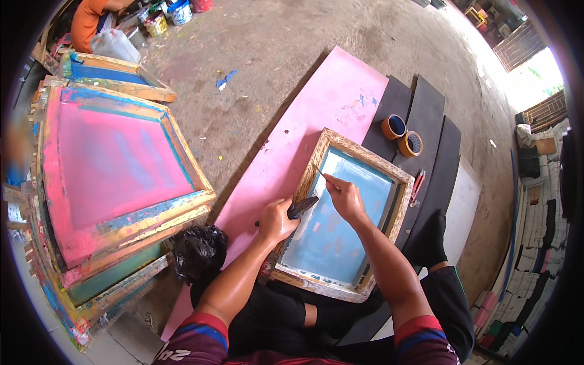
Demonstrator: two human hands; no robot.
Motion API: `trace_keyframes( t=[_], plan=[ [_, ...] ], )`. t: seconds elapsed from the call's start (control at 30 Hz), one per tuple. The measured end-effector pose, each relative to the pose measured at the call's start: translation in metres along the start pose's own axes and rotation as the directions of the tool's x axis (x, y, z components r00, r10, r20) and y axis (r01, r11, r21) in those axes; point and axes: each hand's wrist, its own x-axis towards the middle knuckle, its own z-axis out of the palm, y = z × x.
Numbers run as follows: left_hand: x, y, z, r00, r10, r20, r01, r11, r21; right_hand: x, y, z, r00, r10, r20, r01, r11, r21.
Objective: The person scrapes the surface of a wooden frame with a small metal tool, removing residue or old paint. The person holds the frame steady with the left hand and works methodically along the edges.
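A wooden screen-printing frame [389, 167] with pale blue mesh [340, 222] lies tilted across the boards and close to my legs. My left hand [278, 220] is closed round a dark hand tool [303, 207] at the frame's left side. The tool's broad blackish end reaches over the mesh edge; its exact kind is unclear. Above the mesh, my right hand [345, 198] pinches a thin rod-like tool [319, 170]. That tool's tip points at the inner edge of the frame's upper left side.
Beneath the frame are a pink board [328, 91] and dark boards [424, 100]. Two tape rolls [410, 144] and a red cutter knife [417, 185] lie to its right. Paint-stained screen frames [201, 198] are stacked at left, near a black plastic bag [199, 250]. A person [88, 24] sits beyond.
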Motion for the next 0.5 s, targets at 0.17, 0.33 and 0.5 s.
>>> trace_keyframes(
  t=[0.17, 0.33, 0.5],
  plan=[
    [0.0, 0.0, 0.002, 0.997, 0.042, -0.071, -0.042, 0.999, -0.008, 0.008, 0.025, 0.009, 0.998, 0.005, 0.059, -0.016, 0.983, 0.183],
    [-0.002, 0.001, -0.002, 0.999, 0.02, -0.043, -0.021, 1.0, -0.015, -0.003, 0.012, 0.009, 0.982, -0.172, -0.075, 0.162, 0.978, -0.133],
    [0.0, 0.003, -0.003, 1.0, 0.008, -0.013, -0.007, 0.999, 0.032, -0.001, 0.007, 0.0, 0.986, -0.149, -0.077, 0.129, 0.965, -0.227]
  ],
)
